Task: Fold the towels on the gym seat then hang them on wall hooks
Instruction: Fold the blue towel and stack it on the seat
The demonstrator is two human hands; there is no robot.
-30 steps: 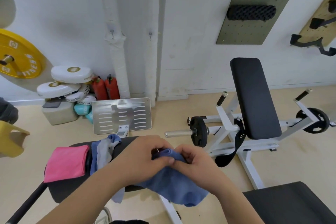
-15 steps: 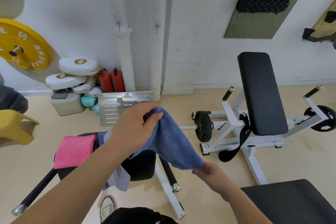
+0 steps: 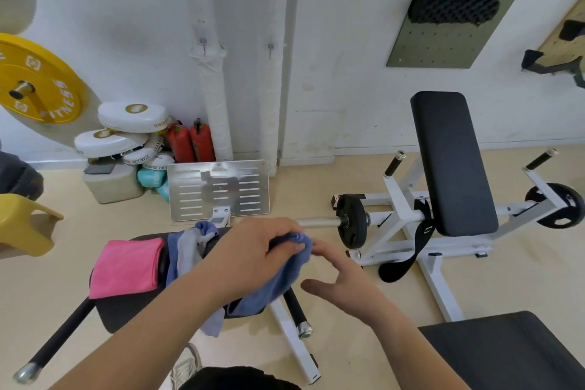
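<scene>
My left hand [image 3: 256, 250] grips the top corner of a blue towel [image 3: 275, 282], which hangs folded below my fingers over the black gym seat [image 3: 126, 310]. My right hand [image 3: 342, 279] is just right of the towel with fingers spread, holding nothing. A folded pink towel [image 3: 126, 266] lies on the left end of the seat. A crumpled blue and grey towel [image 3: 186, 247] sits beside it in the middle. Two small wall hooks [image 3: 204, 43] [image 3: 270, 47] are on the white wall above.
A metal foot plate [image 3: 218, 190] leans behind the seat. White pads [image 3: 133, 117], red extinguishers [image 3: 190, 142] and a yellow weight plate [image 3: 34, 79] are at the left wall. A white bench machine [image 3: 452, 165] stands to the right. A dark pad [image 3: 506, 355] fills the bottom right.
My left hand has lowered with the blue towel toward the seat. My right hand let go of the towel's lower corner and moved up beside it, fingers open.
</scene>
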